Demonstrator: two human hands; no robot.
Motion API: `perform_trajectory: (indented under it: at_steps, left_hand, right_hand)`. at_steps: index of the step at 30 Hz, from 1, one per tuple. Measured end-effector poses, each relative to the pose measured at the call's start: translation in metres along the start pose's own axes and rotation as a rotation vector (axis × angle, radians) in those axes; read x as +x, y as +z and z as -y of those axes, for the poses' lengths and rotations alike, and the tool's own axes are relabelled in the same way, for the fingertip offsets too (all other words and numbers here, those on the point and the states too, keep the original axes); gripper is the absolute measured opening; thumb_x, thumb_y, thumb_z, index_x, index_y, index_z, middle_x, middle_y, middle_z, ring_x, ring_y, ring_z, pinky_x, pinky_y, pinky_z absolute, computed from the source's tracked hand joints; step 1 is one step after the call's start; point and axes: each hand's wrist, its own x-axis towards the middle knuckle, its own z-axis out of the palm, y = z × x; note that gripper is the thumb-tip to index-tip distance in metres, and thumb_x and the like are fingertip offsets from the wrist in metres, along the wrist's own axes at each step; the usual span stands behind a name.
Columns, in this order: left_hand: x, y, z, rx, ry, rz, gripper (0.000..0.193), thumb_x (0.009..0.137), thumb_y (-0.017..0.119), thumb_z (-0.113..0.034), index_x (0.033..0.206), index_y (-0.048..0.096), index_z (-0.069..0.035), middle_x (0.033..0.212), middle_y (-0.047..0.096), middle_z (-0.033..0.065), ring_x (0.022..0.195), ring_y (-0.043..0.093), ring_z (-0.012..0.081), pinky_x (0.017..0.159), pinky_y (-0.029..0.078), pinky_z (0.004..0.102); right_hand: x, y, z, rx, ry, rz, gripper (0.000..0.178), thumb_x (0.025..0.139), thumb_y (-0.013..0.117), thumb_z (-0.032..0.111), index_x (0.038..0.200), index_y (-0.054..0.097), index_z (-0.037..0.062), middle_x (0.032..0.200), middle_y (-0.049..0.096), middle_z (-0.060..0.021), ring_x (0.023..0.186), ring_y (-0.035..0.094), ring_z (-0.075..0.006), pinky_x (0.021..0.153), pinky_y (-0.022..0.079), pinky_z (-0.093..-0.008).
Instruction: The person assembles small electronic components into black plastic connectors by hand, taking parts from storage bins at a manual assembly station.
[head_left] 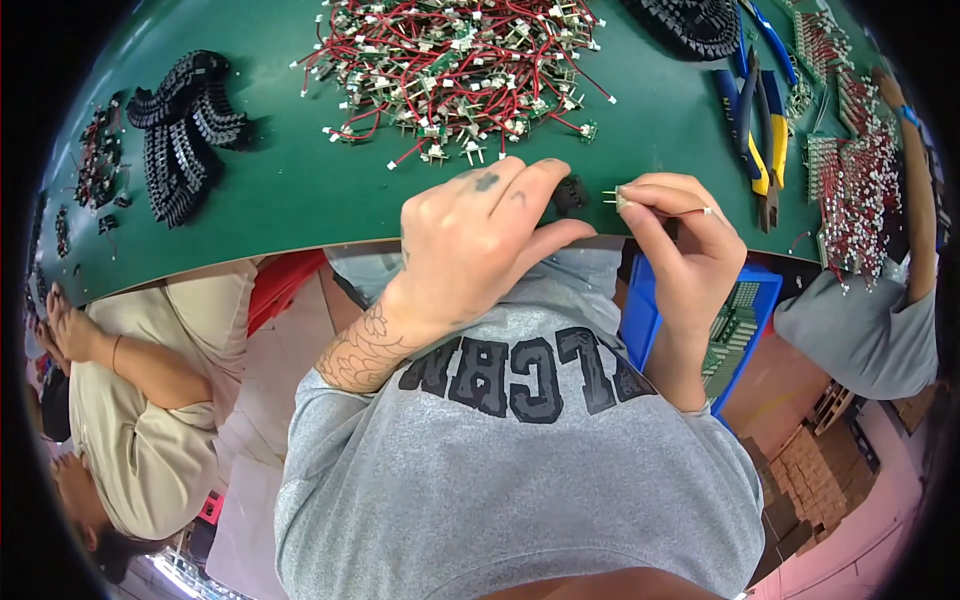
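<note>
My left hand (480, 225) is closed near the table's front edge, thumb and forefinger around a small black plastic piece (571, 194). To its right, my right hand (693, 240) pinches a small white connector (624, 198) between thumb and fingertips. Two thin metal pins point out of the connector toward the black piece, with a short gap between them. A short red wire with a white plug (707, 211) at its end lies across the right fingers. Beyond my hands spreads a big heap of red-wired connectors (460, 70) on small green boards.
Chained black plastic parts (175, 140) lie at left on the green table (270, 190), more black strips (690, 25) at the top. Pliers (770, 140) and red-wired boards (850, 190) sit at right. A blue bin (768, 290) stands below the edge. People sit on both sides.
</note>
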Motion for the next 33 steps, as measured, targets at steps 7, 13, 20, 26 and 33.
perform_trajectory:
  at_steps: [7, 13, 20, 26, 33]
  left_hand:
    - [-0.002, 0.0, -0.001, 0.018, 0.006, -0.025, 0.029, 0.073, 0.074, -0.02, 0.097, 0.062, -0.01, 0.076, 0.056, -0.0026, 0.058, 0.054, 0.0117, 0.05, 0.041, 0.0237]
    - [-0.006, 0.009, 0.006, 0.018, 0.051, -0.135, 0.026, 0.072, 0.074, -0.019, 0.094, 0.063, -0.011, 0.075, 0.055, -0.0032, 0.058, 0.053, 0.0112, 0.049, 0.04, 0.0235]
    - [-0.008, 0.01, 0.007, 0.012, 0.016, -0.142, 0.025, 0.071, 0.076, -0.017, 0.093, 0.066, -0.011, 0.072, 0.056, -0.0033, 0.056, 0.051, 0.0112, 0.049, 0.04, 0.0238]
    - [-0.008, 0.009, 0.006, -0.004, -0.012, -0.112, 0.024, 0.071, 0.078, -0.016, 0.093, 0.069, -0.011, 0.069, 0.059, -0.0027, 0.055, 0.05, 0.0121, 0.05, 0.04, 0.0239]
    - [-0.009, 0.004, 0.004, 0.009, -0.004, -0.169, 0.022, 0.072, 0.077, -0.017, 0.092, 0.069, -0.012, 0.068, 0.059, -0.0028, 0.054, 0.049, 0.0118, 0.05, 0.04, 0.0237]
  right_hand:
    - [0.005, 0.003, -0.005, -0.215, -0.18, 0.14, 0.016, 0.068, 0.072, -0.006, 0.082, 0.071, 0.0017, 0.083, 0.065, -0.005, 0.07, 0.053, -0.0142, 0.063, 0.042, -0.0227]
    - [0.015, 0.004, -0.004, -0.391, -0.362, 0.207, 0.016, 0.067, 0.072, -0.004, 0.081, 0.07, 0.0022, 0.083, 0.064, -0.0038, 0.071, 0.054, -0.0162, 0.064, 0.043, -0.0248]
    - [0.018, 0.01, 0.019, -0.603, -0.395, 0.288, 0.014, 0.068, 0.07, -0.006, 0.081, 0.069, 0.0001, 0.083, 0.064, -0.0043, 0.074, 0.055, -0.0183, 0.068, 0.044, -0.0264]
    - [0.023, 0.018, 0.031, -0.7, -0.434, 0.383, 0.015, 0.069, 0.07, -0.006, 0.082, 0.068, -0.0004, 0.083, 0.064, -0.0045, 0.075, 0.055, -0.0188, 0.068, 0.045, -0.0271]
    - [0.029, 0.014, 0.029, -0.699, -0.514, 0.437, 0.009, 0.072, 0.067, -0.003, 0.081, 0.066, -0.0004, 0.079, 0.06, -0.0055, 0.069, 0.053, -0.0194, 0.064, 0.045, -0.0292]
